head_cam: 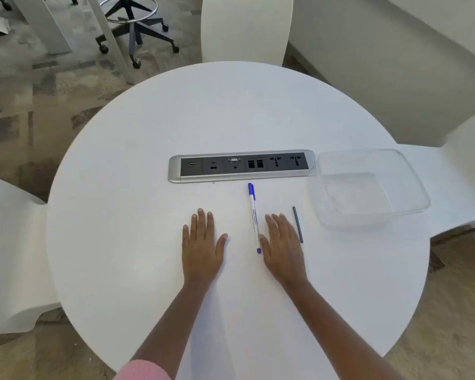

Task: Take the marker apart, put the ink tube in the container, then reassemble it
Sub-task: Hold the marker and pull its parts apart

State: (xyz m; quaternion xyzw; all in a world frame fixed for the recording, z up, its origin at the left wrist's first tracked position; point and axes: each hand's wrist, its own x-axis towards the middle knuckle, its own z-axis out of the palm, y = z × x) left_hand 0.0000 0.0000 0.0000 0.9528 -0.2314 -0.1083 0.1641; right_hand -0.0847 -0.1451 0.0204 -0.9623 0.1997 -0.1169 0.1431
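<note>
Left hand [202,242] and right hand [283,248] are laid flat, released; ink tube [298,224] likely to be pinched next for container [416,180].

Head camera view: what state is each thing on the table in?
container: upright, lidless, empty.
marker: capped, whole, lying flat on the table.
ink tube: loose on the table, outside the container.
left hand: open, flat on the table.
right hand: open, flat on the table.
socket panel: nothing plugged in.
</note>
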